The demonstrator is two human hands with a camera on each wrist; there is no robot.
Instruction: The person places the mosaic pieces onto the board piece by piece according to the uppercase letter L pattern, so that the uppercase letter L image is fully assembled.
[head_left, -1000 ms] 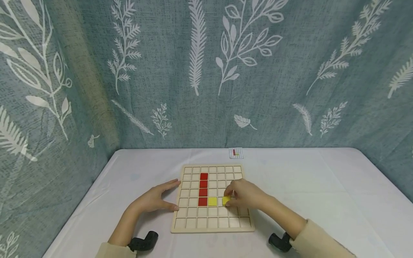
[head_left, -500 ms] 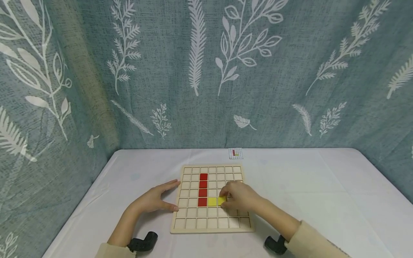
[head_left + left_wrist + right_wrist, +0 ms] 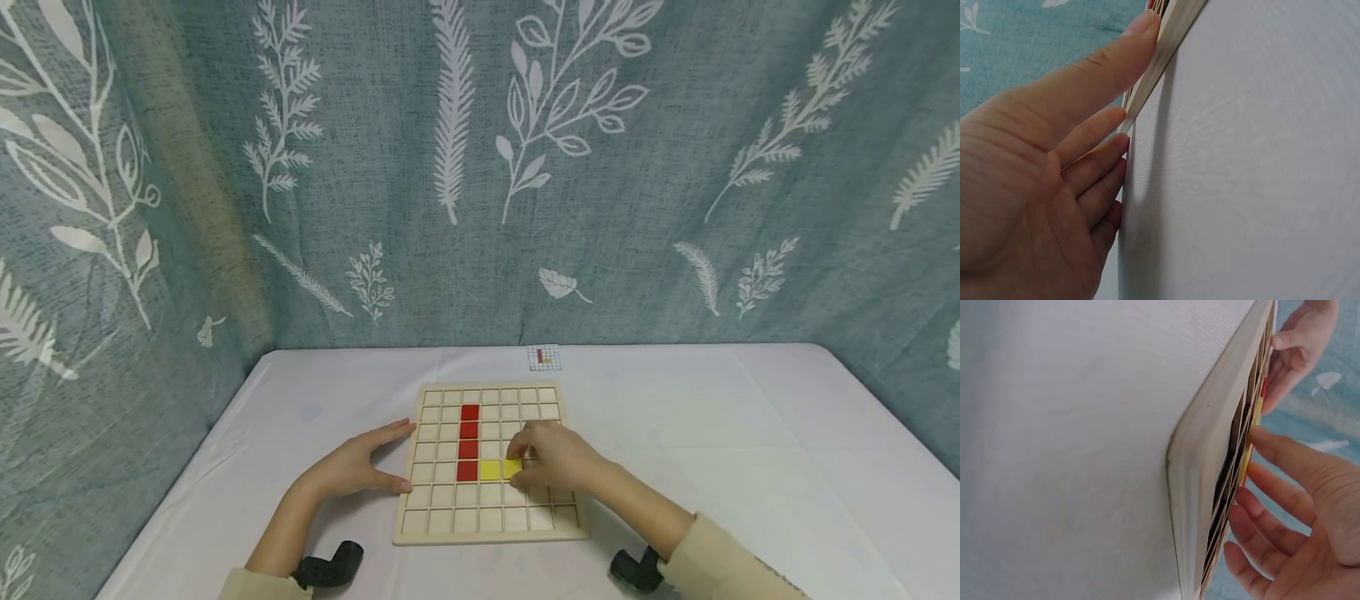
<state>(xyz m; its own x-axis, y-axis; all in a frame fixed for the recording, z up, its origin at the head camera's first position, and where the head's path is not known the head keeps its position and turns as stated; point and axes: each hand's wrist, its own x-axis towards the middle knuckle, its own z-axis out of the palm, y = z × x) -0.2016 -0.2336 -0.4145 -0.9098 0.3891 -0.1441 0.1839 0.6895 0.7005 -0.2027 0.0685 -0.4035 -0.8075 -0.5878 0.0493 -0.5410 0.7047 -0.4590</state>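
A wooden grid board (image 3: 491, 537) lies on the table, its cells bordered by thin ridges. A column of several red tiles (image 3: 468, 430) sits on it, and a yellow tile (image 3: 490, 470) lies right of the lowest red one. Thumb and fingers of my right hand (image 3: 555, 454) pinch a second yellow tile (image 3: 512, 467), over the cell right of the first. Whether it is fully seated cannot be told. My left hand (image 3: 348, 468) rests with thumb and fingers spread against the board's left edge, its fingertips touching the wood in the left wrist view.
Behind the board lies a small card (image 3: 544, 357) printed with a grid and red and yellow squares. A white cloth (image 3: 697, 433) covers the table. A patterned curtain (image 3: 390, 208) hangs at the back and left. Black camera mounts (image 3: 330, 567) are strapped to both wrists.
My right hand has moved a little left, bringing the pinched yellow tile alongside the other yellow one. The left hand keeps its place at the board's edge. The head view has shifted slightly.
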